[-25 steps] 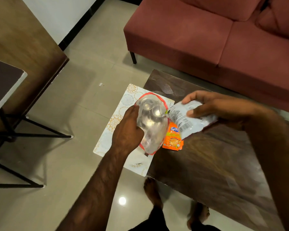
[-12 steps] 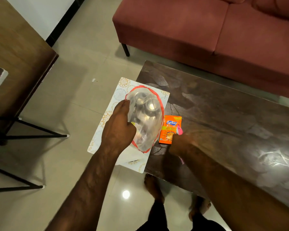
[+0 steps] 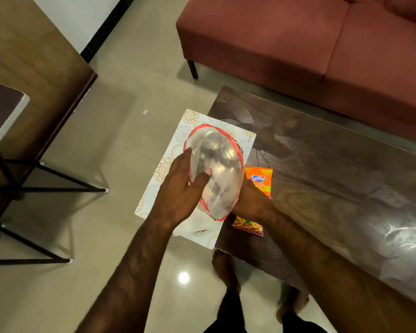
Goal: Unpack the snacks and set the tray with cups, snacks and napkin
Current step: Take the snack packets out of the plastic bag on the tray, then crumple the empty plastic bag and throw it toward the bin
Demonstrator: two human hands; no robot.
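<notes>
Snacks and cups are the job, and both hands are at a clear plastic bag with a red edge. Left hand grips the bag's left side, with the fingers curled behind it and the thumb pressed on the front. Right hand is at the bag's lower right side, mostly hidden behind it, so I cannot tell how its fingers lie. Shiny round cups show through the plastic near the top of the bag.

The bag is held over a white tray with gold flower patterns. The tray lies on the left end of a dark wooden table and sticks out past the table's edge. An orange snack packet lies on the table just right of the bag. A second snack packet peeks out under the right wrist.

A red sofa stands behind the table. Bare feet stand on the shiny tiled floor. Another table with thin black legs is on the left.
</notes>
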